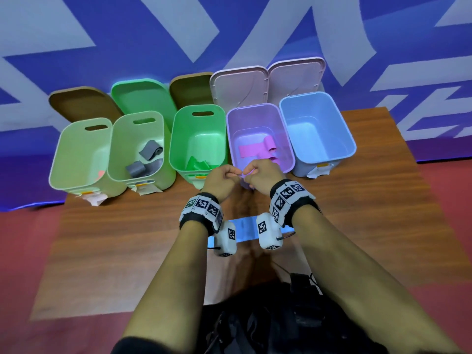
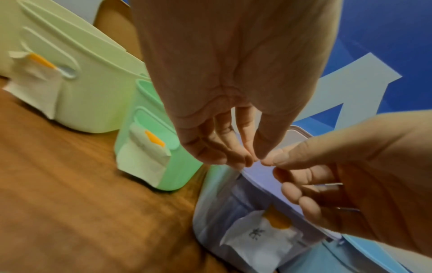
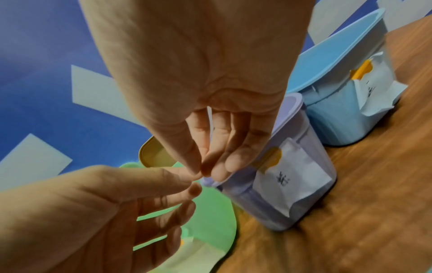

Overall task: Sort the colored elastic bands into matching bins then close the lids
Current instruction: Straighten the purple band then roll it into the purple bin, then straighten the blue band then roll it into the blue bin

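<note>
**Hands meeting over purple bin, blue band unsorted**

Left hand [image 1: 222, 178] and right hand [image 1: 260, 172]: fingertips pinched together; contents, if any, cannot be told. Blue band [image 1: 245, 229]: flat on bench [image 1: 127, 238], beneath wrists. Blue bin [image 1: 318, 129]: lid raised, apparently awaiting it.

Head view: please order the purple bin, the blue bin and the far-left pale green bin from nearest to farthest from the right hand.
1. Purple bin, just beyond the right hand.
2. Blue bin, to its right.
3. Pale green bin, far left.
</note>
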Available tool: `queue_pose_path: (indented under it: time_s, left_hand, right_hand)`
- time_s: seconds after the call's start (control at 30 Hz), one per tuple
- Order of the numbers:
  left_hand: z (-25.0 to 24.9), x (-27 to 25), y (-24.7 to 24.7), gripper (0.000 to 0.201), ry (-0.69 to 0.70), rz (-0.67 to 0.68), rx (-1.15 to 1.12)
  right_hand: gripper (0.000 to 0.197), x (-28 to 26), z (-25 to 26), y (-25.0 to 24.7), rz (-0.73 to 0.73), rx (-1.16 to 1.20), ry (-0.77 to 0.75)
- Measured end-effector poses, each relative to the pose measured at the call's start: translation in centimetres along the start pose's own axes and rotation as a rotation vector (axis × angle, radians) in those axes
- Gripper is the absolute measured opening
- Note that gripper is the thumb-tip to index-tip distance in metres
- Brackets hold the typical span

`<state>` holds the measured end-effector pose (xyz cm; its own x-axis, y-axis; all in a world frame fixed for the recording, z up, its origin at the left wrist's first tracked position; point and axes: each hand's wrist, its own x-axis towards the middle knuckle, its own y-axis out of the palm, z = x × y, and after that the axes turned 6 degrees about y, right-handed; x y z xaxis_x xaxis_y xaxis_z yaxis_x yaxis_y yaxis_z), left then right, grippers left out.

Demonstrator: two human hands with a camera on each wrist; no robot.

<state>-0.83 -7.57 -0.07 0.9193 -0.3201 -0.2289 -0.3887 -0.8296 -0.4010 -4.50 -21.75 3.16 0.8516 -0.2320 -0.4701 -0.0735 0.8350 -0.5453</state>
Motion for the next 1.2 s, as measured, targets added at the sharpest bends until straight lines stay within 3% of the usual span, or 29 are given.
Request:
queue_pose_path:
  time_s: [0.3,0.5,0.8,1.2]
  left_hand:
    - [6.0,-4.8,-1.2,0.031,-0.147,0.012,0.053]
    - [8.8,-7.0,-2.2,0.018,-0.223,0.003,0.075]
    - [12.8,-8.6,-3.7,0.023,-0.310,0.040,0.101]
    - [15.6,-8.9,-3.8,0.030,-0.303,0.083,0.109]
  right_hand:
    - [0.023,-1.6,-0.2,5.8,0.134,-0.136,-0.042]
    - [0.020,-1.6,-1.2,9.7,0.210,-0.189,0.009]
    - [0.018,-1.1,-2.1,15.1,0.269,-0.221,0.093]
    - [0.031,-1.6,-3.7,17.9,0.295,-0.203,0.171]
